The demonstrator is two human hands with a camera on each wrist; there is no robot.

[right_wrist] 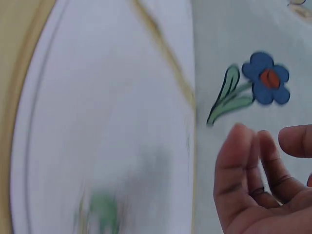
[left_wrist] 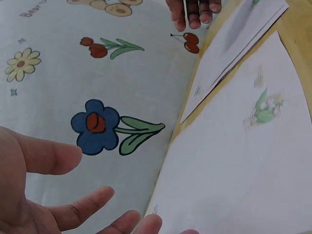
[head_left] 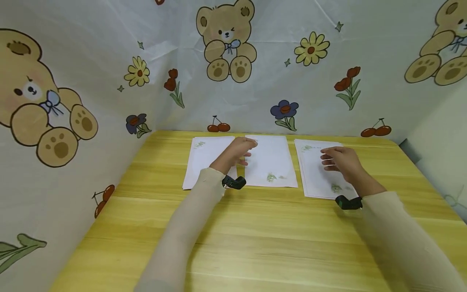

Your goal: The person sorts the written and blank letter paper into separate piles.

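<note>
Three lots of white paper with small green plant prints lie in a row on the wooden table. In the head view, my left hand (head_left: 235,153) hovers over the gap between the left paper (head_left: 198,166) and the middle paper (head_left: 271,160). Its fingers are spread and hold nothing, as the left wrist view also shows. Above the right paper stack (head_left: 313,174) is my right hand (head_left: 341,162), its fingers loosely bent and apart from the thumb. Nothing is between them in the right wrist view either.
A yellow wood-grain table (head_left: 255,239) stretches toward me in front of the papers. Behind and to the left hangs a pale cloth (head_left: 160,36) printed with bears, flowers and cherries. Black bands with small devices (head_left: 234,182) sit on both wrists.
</note>
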